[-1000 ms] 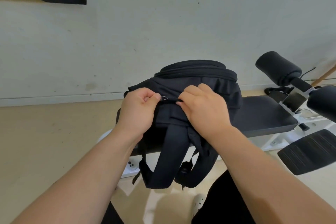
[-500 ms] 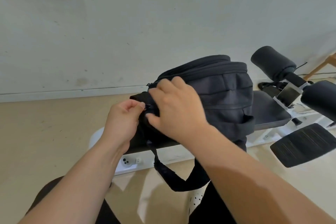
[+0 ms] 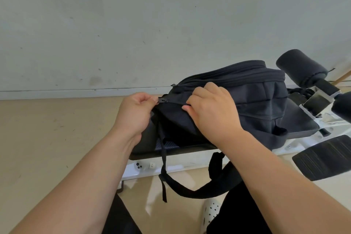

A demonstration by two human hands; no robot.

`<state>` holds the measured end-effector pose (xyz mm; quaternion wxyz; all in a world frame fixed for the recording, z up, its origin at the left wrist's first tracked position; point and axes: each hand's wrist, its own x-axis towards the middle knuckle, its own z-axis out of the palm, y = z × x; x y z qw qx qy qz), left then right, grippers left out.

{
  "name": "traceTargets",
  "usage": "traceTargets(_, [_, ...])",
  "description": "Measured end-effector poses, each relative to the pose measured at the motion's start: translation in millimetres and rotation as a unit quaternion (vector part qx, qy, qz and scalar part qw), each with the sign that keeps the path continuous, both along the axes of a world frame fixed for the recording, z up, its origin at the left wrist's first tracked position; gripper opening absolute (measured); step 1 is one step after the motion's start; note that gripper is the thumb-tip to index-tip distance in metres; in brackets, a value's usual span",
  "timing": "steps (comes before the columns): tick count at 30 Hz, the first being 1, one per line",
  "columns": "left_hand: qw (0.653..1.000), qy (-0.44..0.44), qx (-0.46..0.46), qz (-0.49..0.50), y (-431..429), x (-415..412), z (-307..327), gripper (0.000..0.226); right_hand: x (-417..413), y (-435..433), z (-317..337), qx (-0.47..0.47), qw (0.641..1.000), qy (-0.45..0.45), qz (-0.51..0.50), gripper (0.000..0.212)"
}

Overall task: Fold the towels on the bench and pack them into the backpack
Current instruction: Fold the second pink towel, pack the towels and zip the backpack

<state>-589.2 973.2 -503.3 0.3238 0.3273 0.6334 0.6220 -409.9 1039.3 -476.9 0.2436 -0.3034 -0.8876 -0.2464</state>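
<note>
Hands (image 3: 135, 112) on backpack (image 3: 254, 100) (zipper pinched)

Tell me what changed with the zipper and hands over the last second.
The left hand pulled the zipper pull leftward along the backpack, from its middle to the left end. The right hand followed, pressing the fabric. Both grips held; the backpack stayed on the bench.

A black backpack (image 3: 256, 104) is seen lying on the padded bench (image 3: 303, 119), close to the pale wall (image 3: 171, 24). The zipper pull (image 3: 162, 100) at its left end is pinched by the left hand (image 3: 135, 114), while the fabric just beside the zipper line is pressed down by the right hand (image 3: 212, 112). A shoulder strap (image 3: 190, 190) is left dangling below the bench edge, above the tan floor (image 3: 47, 138).
</note>
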Motion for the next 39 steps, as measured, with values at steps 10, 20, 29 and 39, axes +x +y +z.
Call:
traceTargets(10, [0.999, -0.023, -0.028, -0.003, -20.6, 7.4, -37.1, 0.021, -11.8, -29.0, -7.9, -0.049, 0.997, -0.035, -0.044, 0.044])
traceTargets(20, [0.999, -0.043, -0.027, 0.011, -3.7, -23.7, -37.6, 0.019, -52.4, -8.4, -27.8, -0.015, 0.999, -0.003, -0.033, 0.017])
traceTargets(29, [0.982, -0.182, -0.045, 0.0, 10.4, -33.9, -63.9, 0.02, -57.1, 1.9, -47.4, -0.096, 0.987, 0.126, -0.004, 0.013])
traceTargets(39, [0.971, -0.198, -0.101, 0.084, -10.4, 49.7, -40.9, 0.04, -64.3, -5.4, -37.2, -0.079, 0.991, 0.11, 0.005, 0.03])
